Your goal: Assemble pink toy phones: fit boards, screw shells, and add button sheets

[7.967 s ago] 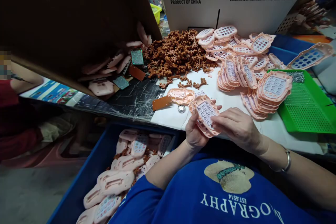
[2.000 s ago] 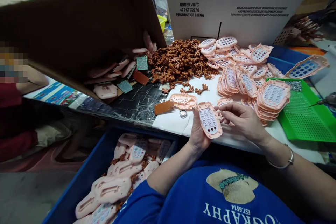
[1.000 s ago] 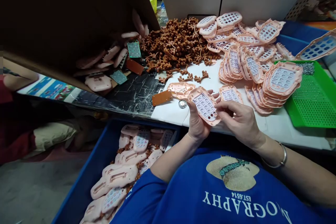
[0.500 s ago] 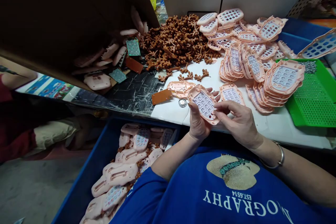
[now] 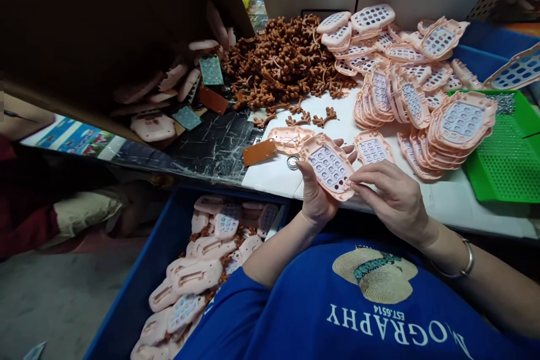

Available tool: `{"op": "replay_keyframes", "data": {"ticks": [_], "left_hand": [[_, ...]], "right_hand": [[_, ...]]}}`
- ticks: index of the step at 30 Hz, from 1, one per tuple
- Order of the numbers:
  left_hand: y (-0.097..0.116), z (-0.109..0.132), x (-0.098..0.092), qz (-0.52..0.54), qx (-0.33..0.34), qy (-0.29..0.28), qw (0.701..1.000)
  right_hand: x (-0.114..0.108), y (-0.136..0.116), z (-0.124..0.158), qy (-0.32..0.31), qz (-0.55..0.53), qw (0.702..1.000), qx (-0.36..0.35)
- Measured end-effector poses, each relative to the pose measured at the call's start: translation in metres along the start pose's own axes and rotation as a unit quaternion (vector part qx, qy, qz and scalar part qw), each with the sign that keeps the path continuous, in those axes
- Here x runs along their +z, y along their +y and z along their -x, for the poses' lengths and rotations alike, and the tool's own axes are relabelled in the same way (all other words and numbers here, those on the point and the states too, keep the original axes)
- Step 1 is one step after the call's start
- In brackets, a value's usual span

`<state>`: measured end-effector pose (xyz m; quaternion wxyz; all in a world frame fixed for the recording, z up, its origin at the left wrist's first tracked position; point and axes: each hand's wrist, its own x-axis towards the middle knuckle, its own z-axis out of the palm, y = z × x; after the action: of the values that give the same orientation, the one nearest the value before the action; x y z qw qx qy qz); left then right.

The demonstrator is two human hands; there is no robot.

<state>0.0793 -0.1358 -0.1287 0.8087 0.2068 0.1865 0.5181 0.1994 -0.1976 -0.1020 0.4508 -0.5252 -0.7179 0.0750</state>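
My left hand holds a pale pink plastic toy-phone shell, inner side up, thumb at its left edge and fingers behind it. A white keypad sheet lies in the shell; a few dark holes show at its lower end. My right hand pinches thumb and forefinger at the keypad's lower right corner; whatever is between the fingertips is hidden. Just behind lies another pink shell half with thin wires, an orange-brown circuit board and a small round speaker. A shell with a keypad rests to the right.
Brown antler-shaped pieces are heaped at the back. Stacked shells with keypads and piled shells stand right, beside a green basket with small metal parts. A blue bin below holds pink phones. An open cardboard box stands left.
My right hand has shifted slightly right, its fingertips still at the keypad's lower corner. More dark holes show there. The shell in my left hand has moved little.
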Motion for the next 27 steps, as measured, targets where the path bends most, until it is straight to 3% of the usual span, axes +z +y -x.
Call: {"op": "replay_keyframes", "data": {"ticks": [5,14,17,23,27], "left_hand": [[-0.004,0.001,-0.001,0.004,-0.012,-0.012,1.0],[-0.008,0.003,-0.002,-0.004,-0.007,0.022,1.0],[-0.005,0.004,-0.001,-0.018,-0.015,0.021,1.0],[-0.002,0.003,-0.001,0.007,-0.042,0.02,0.999],[0.0,0.003,-0.001,0.015,-0.046,0.016,0.999]], "right_hand": [[-0.004,0.001,-0.003,-0.05,0.082,0.993,-0.071],[0.005,0.001,-0.001,-0.047,0.064,0.997,-0.014],[0.002,0.003,-0.003,-0.061,0.056,0.996,-0.038],[-0.006,0.003,-0.003,-0.015,0.031,0.998,-0.045],[-0.007,0.006,0.002,-0.03,0.058,0.994,-0.092]]}}
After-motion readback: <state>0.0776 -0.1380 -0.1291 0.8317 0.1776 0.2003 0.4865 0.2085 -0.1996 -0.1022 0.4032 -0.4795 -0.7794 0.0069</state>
